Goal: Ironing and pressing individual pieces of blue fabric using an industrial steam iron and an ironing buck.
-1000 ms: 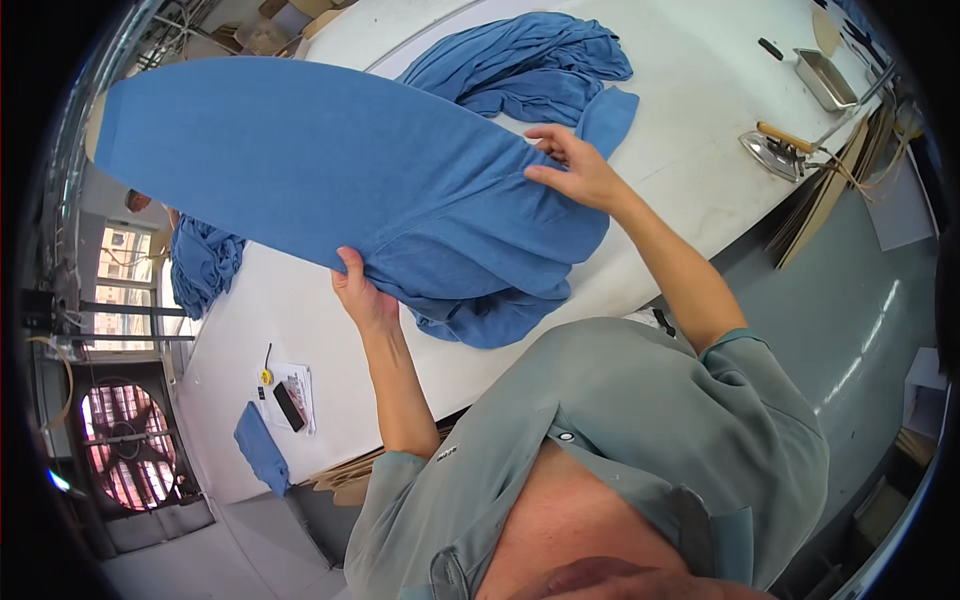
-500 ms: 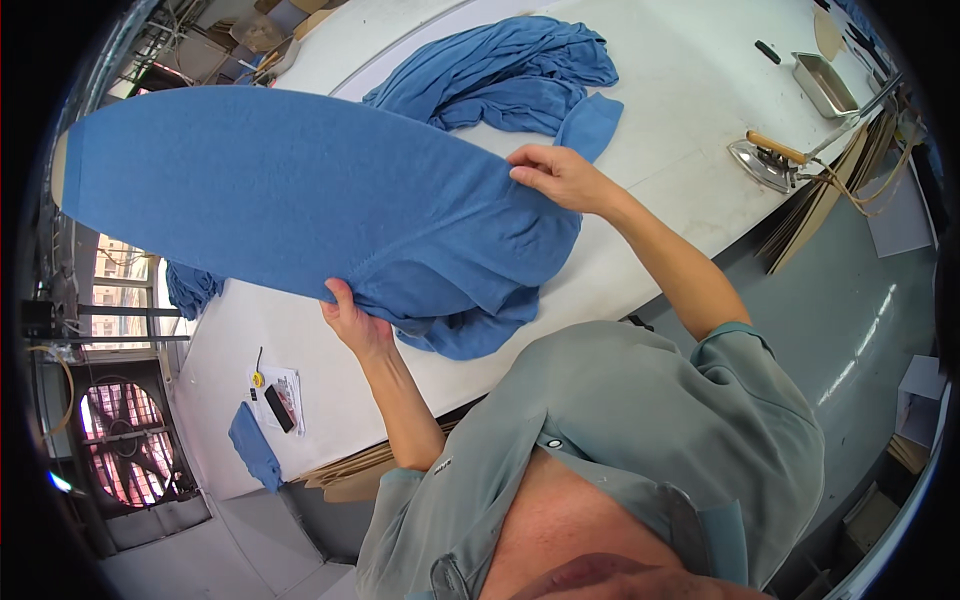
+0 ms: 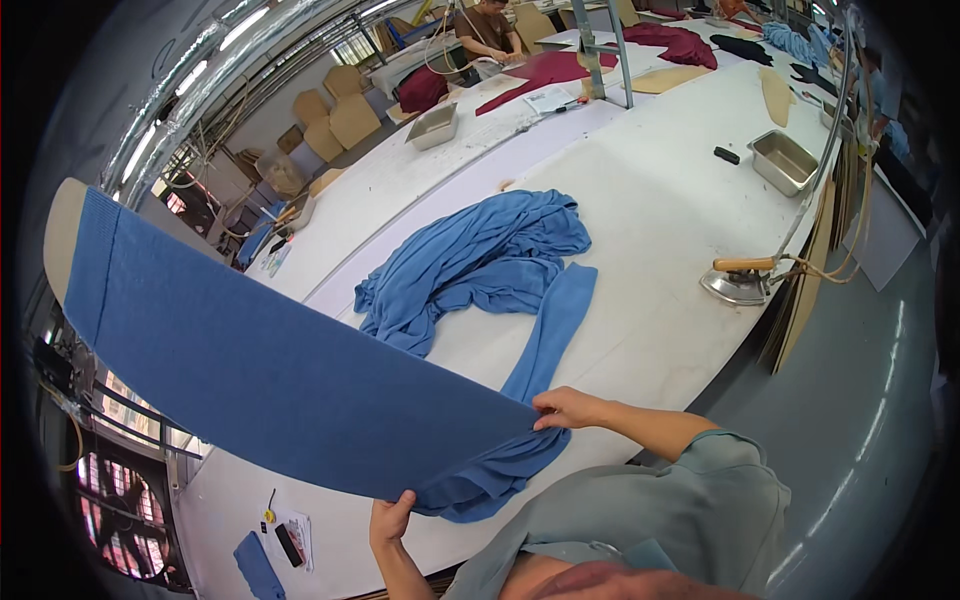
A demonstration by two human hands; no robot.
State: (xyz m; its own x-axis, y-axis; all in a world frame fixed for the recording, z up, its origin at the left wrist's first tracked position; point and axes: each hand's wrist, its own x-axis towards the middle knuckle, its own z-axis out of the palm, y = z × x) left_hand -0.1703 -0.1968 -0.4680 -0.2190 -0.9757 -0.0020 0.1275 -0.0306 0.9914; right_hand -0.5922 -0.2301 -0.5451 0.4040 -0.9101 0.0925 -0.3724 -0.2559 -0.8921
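A long flat board runs up to the left, and its pale beige end (image 3: pixel 62 232) shows beyond a ribbed cuff. Blue knitted cloth (image 3: pixel 290 370), apparently a garment's sleeve, is pulled over the board. My left hand (image 3: pixel 392 518) grips the near lower edge, thumb on top. My right hand (image 3: pixel 568 408) pinches the cloth at the far edge of the same end. Loose folds (image 3: pixel 490 480) of the knit hang between and beyond my hands. Behind lies a heap of blue knitwear (image 3: pixel 480 250) on the white table, one strip trailing toward my right hand.
An iron (image 3: pixel 738 283) with a wooden handle and hose sits at the right table edge. Metal trays (image 3: pixel 785 163) and a black object (image 3: pixel 726 155) lie farther back. Papers (image 3: pixel 298 540) and folded blue cloth (image 3: pixel 258 568) are near left. A co-worker (image 3: pixel 488 32) handles dark red cloth across the table.
My view has lifted, bringing the far tables and a co-worker into sight. The board now slants more steeply up to the left, showing more of its beige end. Both hands keep their hold.
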